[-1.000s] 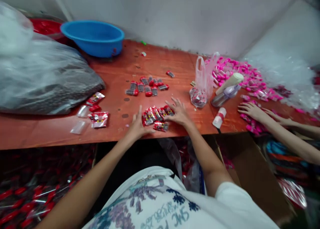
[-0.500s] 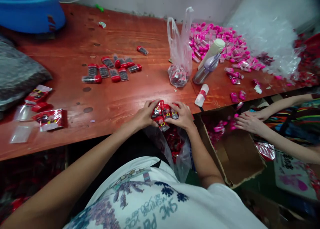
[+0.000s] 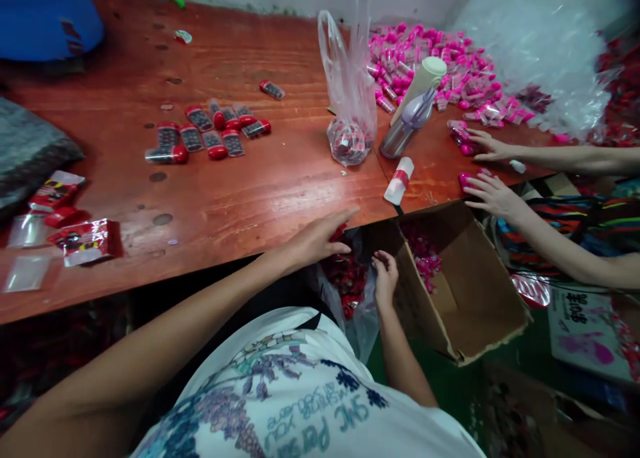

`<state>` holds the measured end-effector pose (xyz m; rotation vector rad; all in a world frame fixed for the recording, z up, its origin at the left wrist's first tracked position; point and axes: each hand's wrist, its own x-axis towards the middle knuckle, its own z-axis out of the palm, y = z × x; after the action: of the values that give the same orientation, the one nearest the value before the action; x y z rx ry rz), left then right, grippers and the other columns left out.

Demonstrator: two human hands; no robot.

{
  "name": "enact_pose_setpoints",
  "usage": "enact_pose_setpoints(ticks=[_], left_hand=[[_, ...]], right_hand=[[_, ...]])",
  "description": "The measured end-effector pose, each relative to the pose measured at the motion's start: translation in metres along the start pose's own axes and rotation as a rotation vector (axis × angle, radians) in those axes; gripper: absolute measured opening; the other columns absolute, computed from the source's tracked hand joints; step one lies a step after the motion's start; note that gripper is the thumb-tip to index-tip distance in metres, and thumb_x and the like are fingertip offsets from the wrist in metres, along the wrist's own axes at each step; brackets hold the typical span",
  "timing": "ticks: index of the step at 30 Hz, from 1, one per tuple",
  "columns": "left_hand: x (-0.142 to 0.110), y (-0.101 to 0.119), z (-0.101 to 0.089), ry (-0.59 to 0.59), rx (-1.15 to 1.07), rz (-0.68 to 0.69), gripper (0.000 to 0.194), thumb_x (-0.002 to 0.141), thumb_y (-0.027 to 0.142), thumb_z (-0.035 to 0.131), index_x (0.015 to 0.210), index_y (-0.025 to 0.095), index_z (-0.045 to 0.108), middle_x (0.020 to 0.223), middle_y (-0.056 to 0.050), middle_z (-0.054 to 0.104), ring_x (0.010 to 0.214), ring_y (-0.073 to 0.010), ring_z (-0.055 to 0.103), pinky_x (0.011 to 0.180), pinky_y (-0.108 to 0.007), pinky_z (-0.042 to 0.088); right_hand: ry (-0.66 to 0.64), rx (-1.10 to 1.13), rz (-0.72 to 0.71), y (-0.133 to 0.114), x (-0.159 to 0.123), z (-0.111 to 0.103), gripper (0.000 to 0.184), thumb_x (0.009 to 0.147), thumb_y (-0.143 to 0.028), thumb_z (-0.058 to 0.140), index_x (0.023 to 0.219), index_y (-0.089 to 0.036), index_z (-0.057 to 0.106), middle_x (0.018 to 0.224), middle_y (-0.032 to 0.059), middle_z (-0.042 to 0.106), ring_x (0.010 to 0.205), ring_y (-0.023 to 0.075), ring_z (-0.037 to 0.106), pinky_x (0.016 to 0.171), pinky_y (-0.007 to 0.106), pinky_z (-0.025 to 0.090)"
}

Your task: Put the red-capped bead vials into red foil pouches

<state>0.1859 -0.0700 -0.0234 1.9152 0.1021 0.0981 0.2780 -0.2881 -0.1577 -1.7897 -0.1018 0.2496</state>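
My left hand (image 3: 320,239) is at the table's front edge, fingers stretched out and thumb apart. A little red shows beside its fingers, mostly hidden by the hand. Just below the edge hangs a clear plastic bag (image 3: 367,335) holding many red-wrapped pieces (image 3: 347,278). At the bag's right rim, my right hand (image 3: 386,278) has its fingers curled, seemingly round the plastic. Farther back on the table lies a group of small clear tubes with red caps and dark contents (image 3: 200,119). Red printed packets (image 3: 87,241) rest at the left.
A cardboard box (image 3: 460,291) with pink pieces stands right of my right hand. Behind it, a co-worker's hands (image 3: 493,195) touch pink tubes. A knotted carrier bag (image 3: 350,125), a flask (image 3: 407,121) and a white roll (image 3: 400,181) stand or lie nearby. A blue basin (image 3: 45,25) is at far left.
The red-wrapped pieces between my hands have left the table edge. My right hand has dropped to the bag's rim, and my left has straightened its fingers. The co-worker's hands moved from box to table.
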Motion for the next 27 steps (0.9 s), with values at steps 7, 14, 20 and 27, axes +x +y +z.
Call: enact_pose_setpoints(ticks=[7, 14, 20, 27], left_hand=[[-0.068, -0.004, -0.029, 0.570, -1.048, -0.403, 0.076, 0.071, 0.017, 0.070, 0.138, 0.029, 0.037, 0.117, -0.012, 0.064, 0.070, -0.0161, 0.067, 0.072, -0.036, 0.054], [-0.125, -0.011, -0.053, 0.959, -1.183, -0.253, 0.069, 0.070, 0.017, 0.073, 0.132, 0.027, 0.044, 0.109, -0.010, 0.068, 0.096, -0.0205, 0.066, 0.080, -0.031, 0.051], [-0.158, -0.027, -0.073, 1.195, -1.130, -0.205, 0.035, 0.062, 0.012, 0.077, 0.095, 0.019, 0.069, 0.087, -0.004, 0.071, 0.078, -0.0146, 0.067, 0.075, -0.023, 0.052], [-0.170, -0.035, -0.097, 1.321, -1.086, -0.179, 0.039, 0.059, 0.016, 0.080, 0.096, 0.020, 0.069, 0.084, -0.004, 0.072, 0.070, -0.0151, 0.067, 0.060, -0.021, 0.051]], right_hand=[[-0.534, 0.042, -0.149, -0.097, -0.056, 0.085, 0.020, 0.082, -0.037, 0.058, 0.096, -0.021, 0.061, 0.086, 0.0024, 0.063, 0.077, 0.0156, 0.060, 0.071, 0.028, 0.049], [-0.830, 0.106, -0.154, -0.141, -0.106, 0.182, 0.018, 0.080, -0.037, 0.062, 0.090, -0.022, 0.060, 0.080, -0.0011, 0.064, 0.067, 0.0136, 0.058, 0.060, 0.024, 0.048], [-1.003, 0.018, -0.366, -0.161, -0.099, 0.229, 0.018, 0.085, -0.030, 0.056, 0.074, -0.022, 0.067, 0.071, -0.0011, 0.058, 0.068, 0.0139, 0.057, 0.064, 0.024, 0.046], [-1.101, -0.030, -0.483, -0.181, -0.096, 0.264, 0.014, 0.080, -0.017, 0.057, 0.090, -0.024, 0.064, 0.078, -0.0022, 0.065, 0.073, 0.0155, 0.061, 0.067, 0.025, 0.048]])
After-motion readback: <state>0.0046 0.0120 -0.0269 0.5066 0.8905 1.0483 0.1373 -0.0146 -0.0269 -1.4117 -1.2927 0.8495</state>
